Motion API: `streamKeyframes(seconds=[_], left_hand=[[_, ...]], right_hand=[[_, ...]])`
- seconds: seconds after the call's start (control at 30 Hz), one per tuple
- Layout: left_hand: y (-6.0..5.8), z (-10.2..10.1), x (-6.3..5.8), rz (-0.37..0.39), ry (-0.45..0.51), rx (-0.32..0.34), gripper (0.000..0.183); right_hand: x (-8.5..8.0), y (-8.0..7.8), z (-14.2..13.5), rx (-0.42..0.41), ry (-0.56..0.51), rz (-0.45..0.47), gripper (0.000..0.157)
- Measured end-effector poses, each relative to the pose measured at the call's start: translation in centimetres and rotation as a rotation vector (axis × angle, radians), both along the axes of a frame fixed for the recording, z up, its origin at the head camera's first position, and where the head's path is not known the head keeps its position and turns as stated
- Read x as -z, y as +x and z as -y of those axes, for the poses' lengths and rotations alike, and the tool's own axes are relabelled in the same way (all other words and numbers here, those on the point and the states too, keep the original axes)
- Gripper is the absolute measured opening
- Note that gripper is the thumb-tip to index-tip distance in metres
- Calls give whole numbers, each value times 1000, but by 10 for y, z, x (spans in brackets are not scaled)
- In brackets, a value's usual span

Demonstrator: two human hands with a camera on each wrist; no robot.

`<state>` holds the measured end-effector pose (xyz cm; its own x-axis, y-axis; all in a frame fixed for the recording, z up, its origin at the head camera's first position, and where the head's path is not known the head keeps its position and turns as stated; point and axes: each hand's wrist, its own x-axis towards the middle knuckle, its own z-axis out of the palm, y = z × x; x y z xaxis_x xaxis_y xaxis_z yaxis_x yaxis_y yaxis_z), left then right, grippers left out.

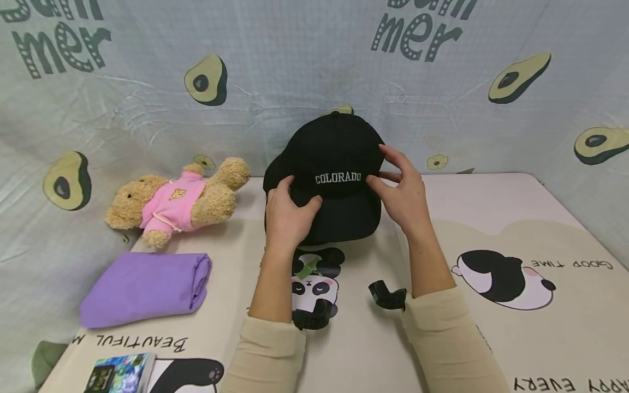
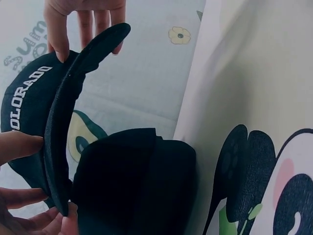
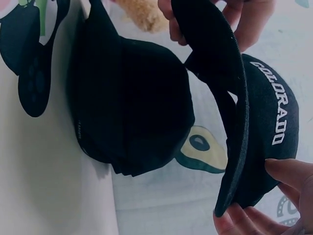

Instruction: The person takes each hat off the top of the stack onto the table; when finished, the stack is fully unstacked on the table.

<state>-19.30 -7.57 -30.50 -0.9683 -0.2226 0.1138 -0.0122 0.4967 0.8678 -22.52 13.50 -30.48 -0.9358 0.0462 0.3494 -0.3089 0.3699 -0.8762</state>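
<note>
Both hands hold up a black cap (image 1: 339, 158) with white COLORADO lettering, its brim pointing down and toward me in the head view. My left hand (image 1: 291, 215) grips the brim side, thumb on the front. On the other side my right hand (image 1: 404, 194) pinches the edge, its thumb beside the last letters. The wrist views show both hands' fingers curled around the brim's ends. Beneath the held cap, a second black cap-shaped item (image 3: 142, 103) rests on the table; in the head view the held cap hides most of it.
A tan teddy bear (image 1: 179, 199) in a pink top lies at the back left. Before it is a folded purple cloth (image 1: 144, 289), then a small colourful box (image 1: 123, 374) at the front left. A pale curtain (image 1: 304, 60) with avocado prints hangs behind the printed table (image 1: 491, 338).
</note>
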Motion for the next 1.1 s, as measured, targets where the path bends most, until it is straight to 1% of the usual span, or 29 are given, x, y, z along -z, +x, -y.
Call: streamKeyframes(seconds=[0.43, 0.63, 0.87, 1.1], left_hand=[[1, -6, -2, -32, 18, 16, 74], [1, -9, -4, -47, 11, 19, 73], [2, -17, -4, -47, 0, 30, 74], [3, -18, -3, -54, 2, 23, 73]], right_hand=[[-3, 4, -7, 35, 0, -18, 62], [-5, 6, -10, 51, -4, -18, 62], [-8, 8, -15, 75, 13, -10, 61], [-7, 10, -17, 59, 4, -21, 61]])
